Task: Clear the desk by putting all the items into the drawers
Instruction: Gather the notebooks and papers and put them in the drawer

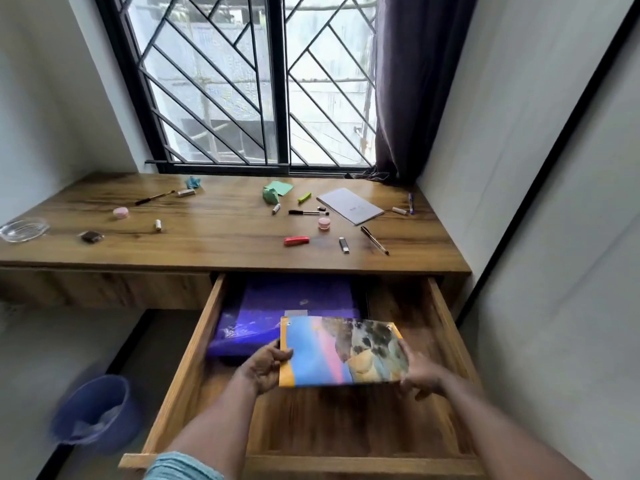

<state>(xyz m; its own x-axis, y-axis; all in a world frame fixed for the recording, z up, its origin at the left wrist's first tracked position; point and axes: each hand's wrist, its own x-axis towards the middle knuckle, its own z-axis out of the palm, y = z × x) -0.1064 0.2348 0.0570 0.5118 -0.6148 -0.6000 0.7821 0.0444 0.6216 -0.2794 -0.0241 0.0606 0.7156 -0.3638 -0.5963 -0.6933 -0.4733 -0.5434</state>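
I hold a colourful book (pixel 341 351) over the open wooden drawer (pixel 180 368). My left hand (pixel 265 367) grips its left edge and my right hand (pixel 417 370) its right edge. A purple folder (pixel 277 306) lies at the drawer's back left, partly under the book. On the desk (pixel 214 233) lie a white notebook (pixel 349 205), a black marker (pixel 308 212), a red stapler (pixel 296 240), a USB stick (pixel 343 244), a dark pen (pixel 374 240), two pink jars (pixel 324 223) (pixel 120 212), green paper (pixel 277 190) and other small items.
A glass dish (pixel 22 229) sits at the desk's far left edge. A blue bin (pixel 95 410) stands on the floor to the left of the drawer. The left drawer front (pixel 104 289) is closed. A barred window and a dark curtain (pixel 398 98) stand behind the desk.
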